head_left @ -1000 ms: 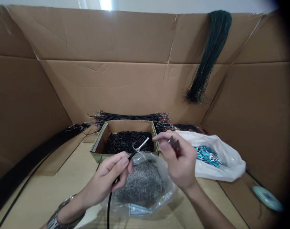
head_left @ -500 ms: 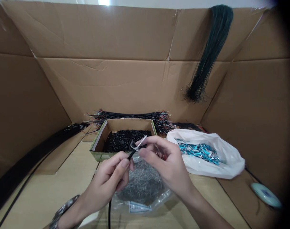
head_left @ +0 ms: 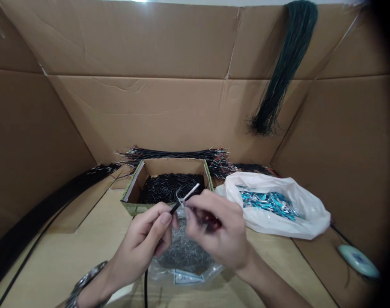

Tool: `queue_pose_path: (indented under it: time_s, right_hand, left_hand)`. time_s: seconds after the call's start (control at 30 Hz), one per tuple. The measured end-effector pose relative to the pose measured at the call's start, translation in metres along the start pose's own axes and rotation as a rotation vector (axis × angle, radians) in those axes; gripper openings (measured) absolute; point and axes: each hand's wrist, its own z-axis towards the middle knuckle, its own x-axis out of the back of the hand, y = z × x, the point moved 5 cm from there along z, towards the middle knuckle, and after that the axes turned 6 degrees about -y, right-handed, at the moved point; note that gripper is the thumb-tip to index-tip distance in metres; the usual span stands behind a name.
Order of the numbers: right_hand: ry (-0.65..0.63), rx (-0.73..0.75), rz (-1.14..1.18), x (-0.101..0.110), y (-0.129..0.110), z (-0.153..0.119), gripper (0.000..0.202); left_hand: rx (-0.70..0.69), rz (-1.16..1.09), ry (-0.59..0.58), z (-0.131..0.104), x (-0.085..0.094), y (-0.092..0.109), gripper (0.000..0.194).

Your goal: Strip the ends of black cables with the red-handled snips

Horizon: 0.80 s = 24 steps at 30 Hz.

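Note:
My left hand (head_left: 153, 235) is closed around a black cable (head_left: 176, 207), thumb and fingers close to its stripped end. From that end a white wire bundle (head_left: 192, 191) sticks out up and to the right, with fine loose wire strands (head_left: 179, 196) curling beside it. My right hand (head_left: 218, 229) is curled, its thumb and forefinger tips at the strands, blurred by motion. A red object (head_left: 214, 223) shows inside the curled fingers; its kind is mostly hidden. Below the hands lies a clear plastic bag (head_left: 188, 252) full of fine grey metallic bits.
Behind the hands stands an open box (head_left: 135, 208) of short black tube pieces. Cut black cables (head_left: 175, 154) lie behind it. A white bag (head_left: 310, 218) of blue-and-silver parts sits right, near a pale green oval object (head_left: 358, 261). Dark green wires (head_left: 286, 64) hang over the cardboard wall (head_left: 143, 47).
My right hand has turned and closed in, bringing thumb and forefinger to the strands at the cable end. The white bundle now stands out straighter. My left hand keeps its hold.

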Motion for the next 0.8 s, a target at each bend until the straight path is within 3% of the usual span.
queue_pose_path:
  time_s: [0.1, 0.23, 0.33, 0.47, 0.6, 0.8]
  right_hand:
    - [-0.112, 0.212, -0.257, -0.007, -0.002, -0.005, 0.01]
    - [-0.016, 0.16, -0.309, 0.01, -0.001, 0.0, 0.002]
    - [0.054, 0.127, -0.396, 0.022, -0.006, 0.003, 0.011]
    - [-0.04, 0.077, -0.438, 0.013, -0.005, 0.002, 0.031]
    - [-0.127, 0.043, -0.423, 0.004, 0.002, -0.002, 0.01]
    - [-0.245, 0.228, -0.565, 0.0, -0.006, -0.001, 0.02]
  left_hand:
    - [0.015, -0.002, 0.064, 0.003, 0.004, 0.001, 0.034]
    - [0.018, 0.038, 0.081, 0.006, 0.006, 0.003, 0.034]
    - [0.02, 0.132, 0.079, 0.005, 0.005, 0.003, 0.033]
    - [-0.01, 0.286, 0.062, 0.004, 0.003, 0.006, 0.031]
    - [-0.067, 0.422, 0.047, 0.003, 0.0, 0.013, 0.032]
    - [-0.052, 0.439, 0.071, 0.0, 0.001, 0.014, 0.034]
